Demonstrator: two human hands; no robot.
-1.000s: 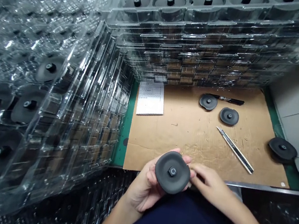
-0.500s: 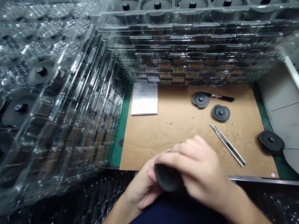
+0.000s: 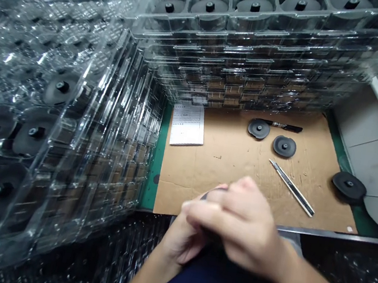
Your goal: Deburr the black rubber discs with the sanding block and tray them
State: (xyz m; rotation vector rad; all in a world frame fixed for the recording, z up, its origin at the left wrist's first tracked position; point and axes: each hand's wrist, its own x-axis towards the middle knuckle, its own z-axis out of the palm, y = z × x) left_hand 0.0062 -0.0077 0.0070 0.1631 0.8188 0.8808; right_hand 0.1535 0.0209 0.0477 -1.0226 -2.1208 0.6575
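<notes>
My left hand (image 3: 182,239) and my right hand (image 3: 237,217) are closed together in front of my body, the right one lying over the left. Between them is a black disc (image 3: 205,196); only a dark sliver of its edge shows and the fingers hide the rest. Beyond the hands, two similar black discs with a raised centre stud, a left one (image 3: 258,129) and a right one (image 3: 284,146), lie on the cardboard sheet (image 3: 197,177). Near my right hand is a slim utility knife (image 3: 292,187) with a white edge and dark middle.
A stack of clear plastic trays (image 3: 225,56) with black discs in its top pockets stands at the back. Another tray stack (image 3: 101,146) rises on the left. A black marker (image 3: 285,127), a printed paper pad (image 3: 187,127) and dark discs (image 3: 348,186) by the grey wall lie around.
My right hand has turned further over the disc, whose dark face showed below the fingers before and is now mostly covered. The whole view has shifted slightly.
</notes>
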